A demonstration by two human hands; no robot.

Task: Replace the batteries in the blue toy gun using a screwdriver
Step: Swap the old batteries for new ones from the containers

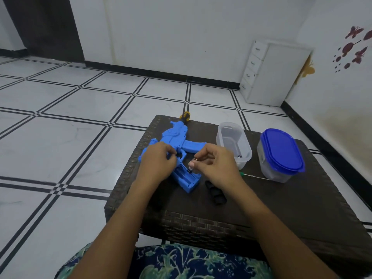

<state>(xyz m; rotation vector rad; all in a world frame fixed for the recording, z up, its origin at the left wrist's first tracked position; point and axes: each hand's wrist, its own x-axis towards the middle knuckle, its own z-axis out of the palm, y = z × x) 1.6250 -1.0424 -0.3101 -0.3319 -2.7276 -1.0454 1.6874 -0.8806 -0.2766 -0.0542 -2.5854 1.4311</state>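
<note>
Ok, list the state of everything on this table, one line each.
Toy gun: lying flat, battery compartment open.
Black part: loose beside the gun.
Clear tub: lid off.
Second tub: blue lid on.
Green screwdriver: lying unused.
Left hand: holds the toy gun.
Right hand: pinches a small item over the compartment.

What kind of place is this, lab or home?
Likely a room in a home: tiled floor, white drawer unit by the wall, butterfly wall stickers, low wicker table.
</note>
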